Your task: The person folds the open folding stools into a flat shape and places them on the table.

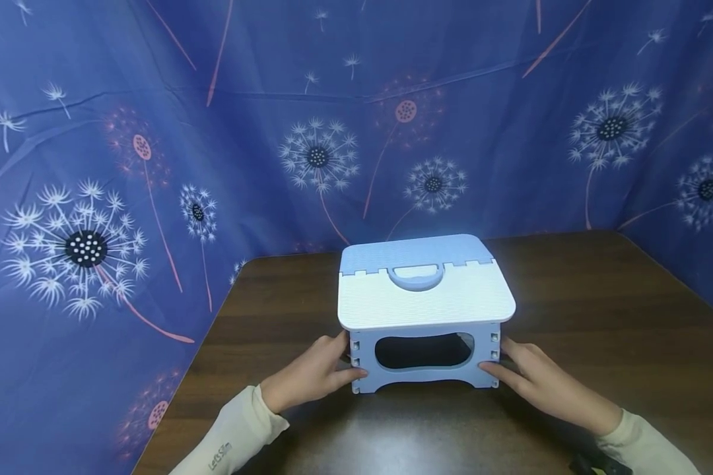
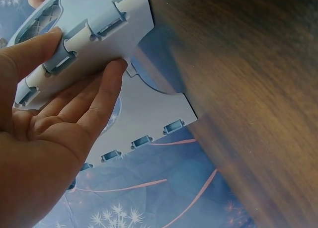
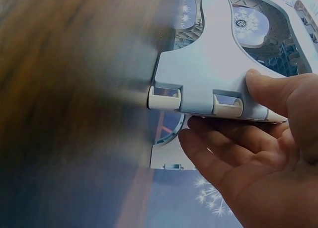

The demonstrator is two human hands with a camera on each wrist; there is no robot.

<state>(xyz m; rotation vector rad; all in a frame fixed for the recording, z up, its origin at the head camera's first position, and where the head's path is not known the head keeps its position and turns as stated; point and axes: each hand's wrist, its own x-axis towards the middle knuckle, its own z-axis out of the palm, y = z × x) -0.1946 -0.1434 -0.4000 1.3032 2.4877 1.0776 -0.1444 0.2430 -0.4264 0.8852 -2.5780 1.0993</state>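
Note:
A folding step stool point(image 1: 422, 307) with a white and light blue top stands unfolded on its legs on the wooden table. A blue carry handle point(image 1: 417, 282) lies flat in its top. My left hand point(image 1: 315, 373) holds the hinged left front corner, thumb on the front leg panel point(image 2: 107, 27) and fingers along the side panel. At the opposite corner, my right hand point(image 1: 541, 382) pinches the hinged edge in the same way. Its thumb presses the front panel point(image 3: 198, 79) in the right wrist view, while its fingers reach behind the edge.
The brown wooden table point(image 1: 600, 297) extends around the stool. A blue cloth point(image 1: 243, 165) printed with dandelions hangs behind and at the sides. Close to my right sleeve, a small dark object point(image 1: 597, 465) is partly cut off by the frame's lower edge.

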